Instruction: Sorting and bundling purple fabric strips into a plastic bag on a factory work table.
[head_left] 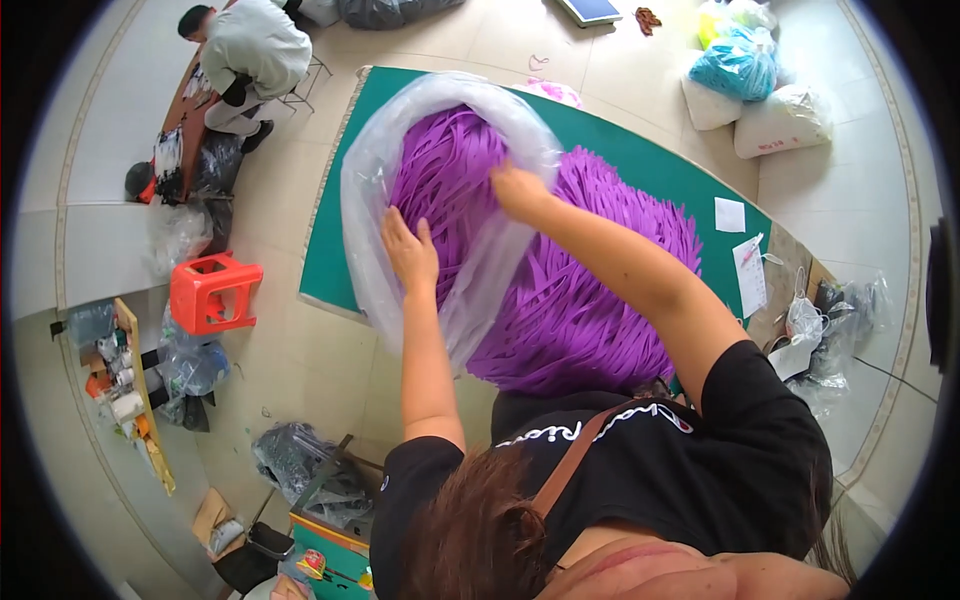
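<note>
Narrow green bench margin left of clear bag. Purple strips inside bag, at left grip, fingers straight; right grip curled at bag's right wall, hold unclear.

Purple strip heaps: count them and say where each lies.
2: a bagged heap inside the translucent plastic bag; a loose heap on the green tabletop, right of the bag. More may hide underneath.

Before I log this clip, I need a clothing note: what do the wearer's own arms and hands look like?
The left hand and right hand are bare, without gloves; no watch or bracelet shows. Both forearms are uncovered below short black sleeves. The left sleeve has a small pale mark.
</note>
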